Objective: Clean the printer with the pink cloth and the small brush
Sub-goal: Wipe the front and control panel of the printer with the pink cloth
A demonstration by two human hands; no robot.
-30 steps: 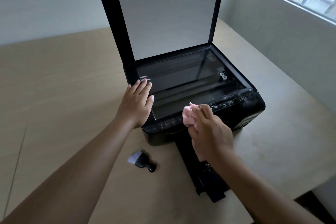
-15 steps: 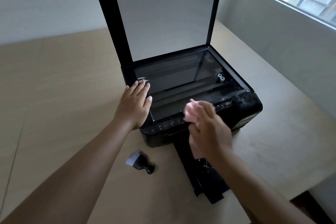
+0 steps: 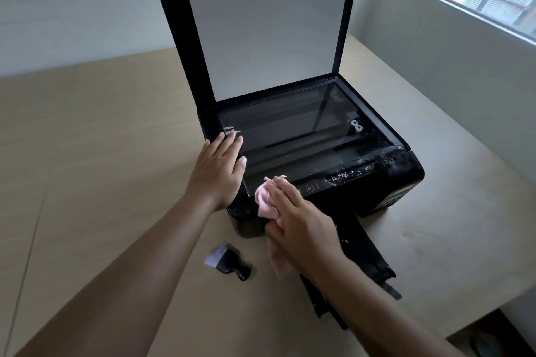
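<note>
The small brush point(image 3: 227, 262) lies untouched on the worktop point(image 3: 101, 139), just in front of the printer point(image 3: 406, 182). The right hand point(image 3: 301, 229), fingers close together, holds the bunched pink cloth point(image 3: 265, 200) against the control strip. Over the last second it has slid from mid-strip to the left end, so that stretch looks wiped. The left hand point(image 3: 217, 171) lies flat, steadying the corner. White specks point(image 3: 348, 174) remain on the strip's right end. No brand or writing can be read.
</note>
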